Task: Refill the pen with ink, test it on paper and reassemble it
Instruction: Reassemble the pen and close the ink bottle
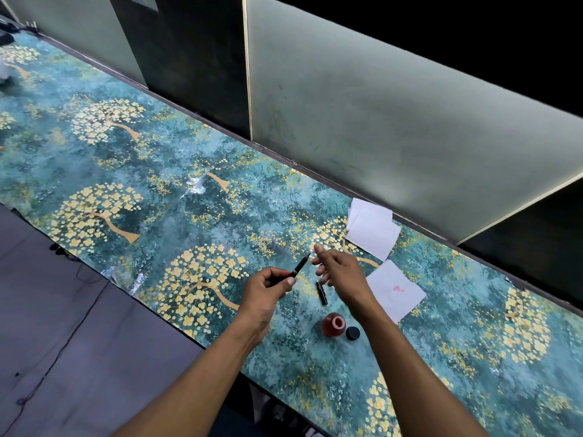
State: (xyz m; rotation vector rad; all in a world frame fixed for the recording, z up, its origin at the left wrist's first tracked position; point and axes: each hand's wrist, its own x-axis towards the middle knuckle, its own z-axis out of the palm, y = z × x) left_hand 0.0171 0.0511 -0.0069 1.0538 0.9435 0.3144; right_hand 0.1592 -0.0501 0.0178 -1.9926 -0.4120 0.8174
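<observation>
My left hand [268, 290] grips a slim black pen [301, 265] by its lower end, the nib pointing up and away over the table. Just right of the nib hovers my right hand [339, 268], fingers spread and holding nothing. Flat on the table between my hands is a black pen cap [321, 292]. An open red ink bottle [333, 324] stands nearer me, with its black lid [352, 333] lying beside it on the right. A white paper [396, 290] with a pink ink stain sits to the right of my right hand.
Two more white papers [372, 231] overlap near the back wall panels. The table [157, 171] has a teal cover with gold trees and runs far to the left. Its front edge drops to a grey floor with black cables [63, 339].
</observation>
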